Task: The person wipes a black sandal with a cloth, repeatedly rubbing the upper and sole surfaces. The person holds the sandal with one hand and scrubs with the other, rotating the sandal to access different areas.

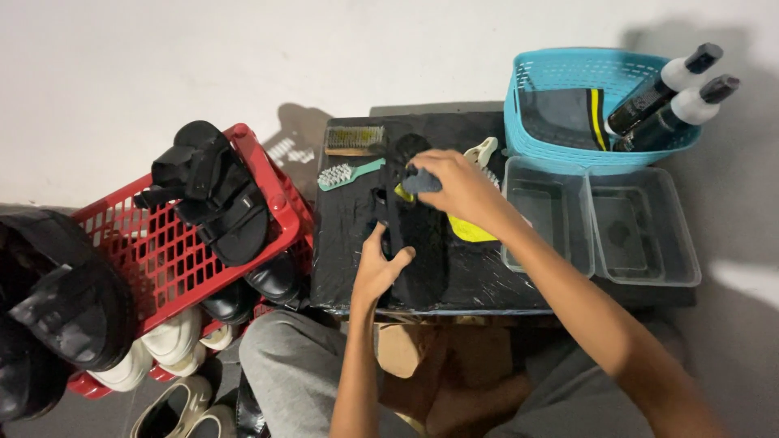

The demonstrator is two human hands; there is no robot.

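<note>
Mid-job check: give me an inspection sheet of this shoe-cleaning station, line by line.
Surface: small table wrapped in black plastic.
Job's things: black shoe lying on the table; small dark brush above it.
Clutter: wooden brush, teal-handled brush, two clear tubs, blue basket with two bottles.
Grippers: left hand steadies the shoe; right hand grips the small dark brush.
Cables: nothing seen.
Surroundings: red crate holding a black sandal; more shoes on the floor to the left; white wall behind.
</note>
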